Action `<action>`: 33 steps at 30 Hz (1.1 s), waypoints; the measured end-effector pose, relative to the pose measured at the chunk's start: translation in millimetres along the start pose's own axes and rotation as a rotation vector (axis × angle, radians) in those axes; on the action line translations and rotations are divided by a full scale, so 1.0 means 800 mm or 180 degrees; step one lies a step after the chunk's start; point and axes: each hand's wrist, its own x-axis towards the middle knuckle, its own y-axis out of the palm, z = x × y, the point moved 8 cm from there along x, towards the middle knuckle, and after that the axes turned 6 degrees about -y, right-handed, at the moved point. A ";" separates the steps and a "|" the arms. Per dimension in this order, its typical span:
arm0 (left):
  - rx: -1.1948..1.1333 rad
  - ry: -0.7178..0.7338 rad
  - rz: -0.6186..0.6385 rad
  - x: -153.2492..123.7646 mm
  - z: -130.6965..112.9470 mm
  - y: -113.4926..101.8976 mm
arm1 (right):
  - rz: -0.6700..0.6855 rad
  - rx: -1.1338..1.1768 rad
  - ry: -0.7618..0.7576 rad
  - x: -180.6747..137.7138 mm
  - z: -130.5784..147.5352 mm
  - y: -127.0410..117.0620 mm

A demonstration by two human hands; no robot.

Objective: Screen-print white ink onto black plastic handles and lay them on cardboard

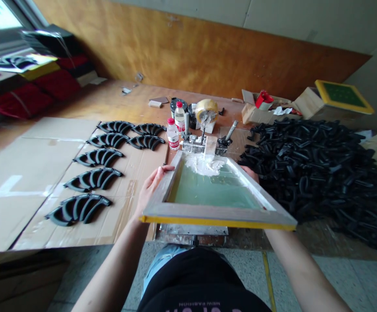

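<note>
A screen printing frame [157, 209] with a green mesh [212, 187] is tilted up in front of me, its yellow-edged near side raised. My left hand [152, 185] grips its left side, with the thumb and fingers at the edge. Behind the right side, my right hand [250, 173] holds the frame too, mostly hidden by it. White ink [204, 167] lies thick at the mesh's far end, and a flat pale scraper [211, 147] stands in it. A metal clamp [188, 146] is at the frame's far side. Under the near edge shows a metal base [193, 229].
To the left, rows of curved black plastic parts [92, 178] lie on cardboard [29, 173]. A big heap of black parts [318, 173] is on the right. Two bottles [173, 136] and a tape roll [207, 110] stand behind the frame; an open box [256, 113] is farther right.
</note>
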 end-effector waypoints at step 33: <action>0.0647 -0.0819 0.0095 0.010 0.181 -0.021 | 0.1115 0.0213 -0.2506 -0.028 0.193 0.065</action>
